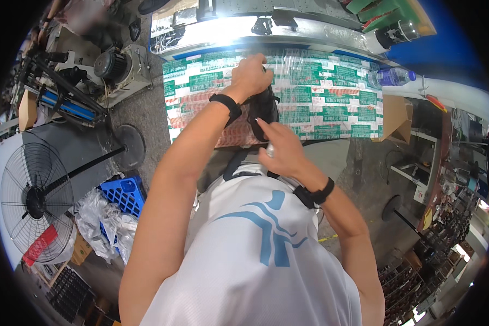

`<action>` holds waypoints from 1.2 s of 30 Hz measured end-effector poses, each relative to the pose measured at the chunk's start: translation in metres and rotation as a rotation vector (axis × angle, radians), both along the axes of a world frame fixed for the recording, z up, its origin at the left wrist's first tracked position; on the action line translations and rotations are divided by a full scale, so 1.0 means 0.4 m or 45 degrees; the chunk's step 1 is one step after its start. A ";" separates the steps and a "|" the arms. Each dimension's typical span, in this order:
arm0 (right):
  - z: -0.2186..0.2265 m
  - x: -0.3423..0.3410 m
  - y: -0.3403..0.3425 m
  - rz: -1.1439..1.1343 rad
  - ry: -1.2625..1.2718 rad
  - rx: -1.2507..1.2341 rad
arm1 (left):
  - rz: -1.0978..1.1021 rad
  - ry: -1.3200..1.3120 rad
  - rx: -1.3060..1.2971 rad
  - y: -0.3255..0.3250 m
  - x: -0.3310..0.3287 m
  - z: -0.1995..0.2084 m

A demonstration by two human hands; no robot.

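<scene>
A limp black piece [264, 111], perhaps fabric or soft leather, lies over the worktable in front of me; its exact kind is unclear. My left hand [251, 77] is closed at its far end, with the fingers curled down. Closer to my body, my right hand [284, 148] is bent into a closed grip, its index finger against the near end of the black piece. A small pale, shiny thing [270, 151] shows at the right fingers, too small to name. Beneath both hands is a tabletop [337, 111] covered in green, white and red printed tape.
A clear bottle with a purple cap [395, 77] lies at the table's right end, near an orange-handled tool [436, 103]. A metal machine ledge [223, 33] runs along the far edge. Leftward are a motor [111, 65], a fan [35, 202] and a blue crate [126, 194].
</scene>
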State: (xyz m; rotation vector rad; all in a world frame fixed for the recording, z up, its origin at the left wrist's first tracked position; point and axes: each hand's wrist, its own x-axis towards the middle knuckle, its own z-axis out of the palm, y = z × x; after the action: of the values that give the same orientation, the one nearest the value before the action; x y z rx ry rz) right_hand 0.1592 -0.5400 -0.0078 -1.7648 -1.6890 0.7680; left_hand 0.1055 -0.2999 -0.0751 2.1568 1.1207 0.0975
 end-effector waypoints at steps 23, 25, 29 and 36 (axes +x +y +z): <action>-0.314 0.259 0.042 -0.639 -0.680 0.305 | 0.666 -0.842 -0.729 0.052 -0.334 0.192; -0.314 0.266 0.049 -0.643 -0.691 0.342 | 0.383 -0.629 -0.427 0.246 -0.335 0.271; -0.315 0.254 0.059 -0.604 -0.648 0.342 | 0.216 -0.508 -0.311 0.607 -0.333 0.333; -0.310 0.268 0.040 -0.638 -0.640 0.316 | 0.021 -0.217 1.010 0.715 -0.114 0.242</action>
State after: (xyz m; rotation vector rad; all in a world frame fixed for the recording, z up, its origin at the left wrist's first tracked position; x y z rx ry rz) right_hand 0.2662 -0.5241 -0.1317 -2.1782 -1.4378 -0.1126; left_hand 0.0599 -0.0141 0.0218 2.7417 1.1083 0.8394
